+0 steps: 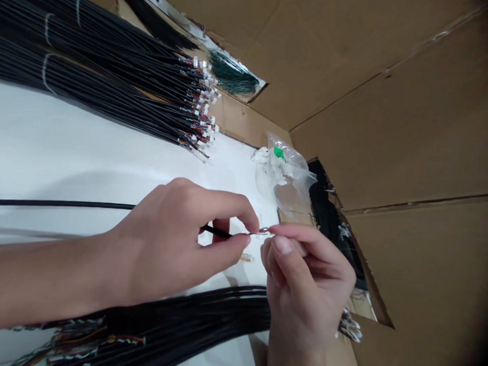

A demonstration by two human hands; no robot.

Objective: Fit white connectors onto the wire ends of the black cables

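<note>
My left hand point(181, 229) pinches the end of a black cable point(65, 204) between thumb and forefinger. The cable runs out to the left edge, above the white work surface point(95, 165). Thin wires point(262, 232) stick out of the cable end past my left fingertips. At their tips is my right hand point(309, 267), its thumb and forefinger closed around the wire ends. Whether something small sits between the right fingertips is hidden. A small piece with orange wires point(245, 257) lies on the surface just beneath the hands.
Bundles of black cables point(111, 64) with white connectors point(202, 105) lie at the upper left. More black cables point(198, 316) lie in front. A clear plastic bag point(291, 169) holds white parts. Cardboard walls point(393, 103) with cut openings stand at the back and right.
</note>
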